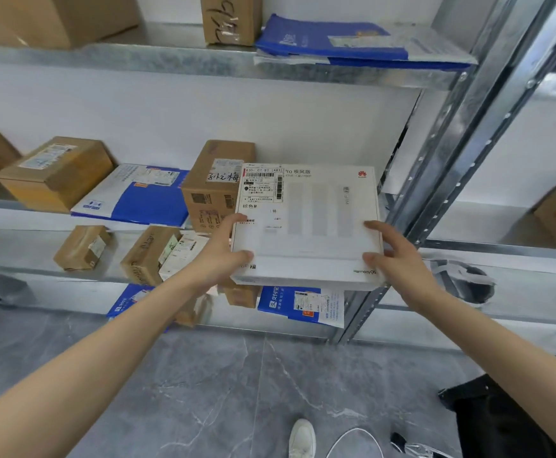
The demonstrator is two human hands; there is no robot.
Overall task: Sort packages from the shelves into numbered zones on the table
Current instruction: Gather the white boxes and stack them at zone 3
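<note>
Inspector: Location of the package under handling?

Observer: One flat white box [306, 223], held by both hands in front of the middle level of the metal rack [461, 153], at its right end, just beside the upright. Its top face is toward the camera, with a shipping label [263, 186] in the far-left corner. Whether its far edge rests on the shelf, I cannot tell.

Inspector: Left hand?

Observer: The left hand [227, 256] grips the near-left corner. The thumb lies on the top face at the corner and the forefinger stretches up the left edge, the two spread wide apart. The remaining fingers are hidden below the box.

Inspector: Right hand?

Observer: The right hand [395, 256] holds the near-right corner likewise: thumb at the front edge, forefinger flat on the top face, spread from each other. Its other fingers go round the right side, out of sight.

Inspector: Surroundings?

Observer: A brown carton [210, 190] with handwriting on its label stands on the same level, directly behind the box's left part; contact cannot be judged. Left of it lies a blue-and-white mailer [137, 196], then a second carton [55, 173]. Blue mailers [329, 41] lie on the top level. Small cartons and mailers sit on the lower levels. Grey floor [237, 375] below, one white shoe [301, 438] at the bottom edge.
</note>
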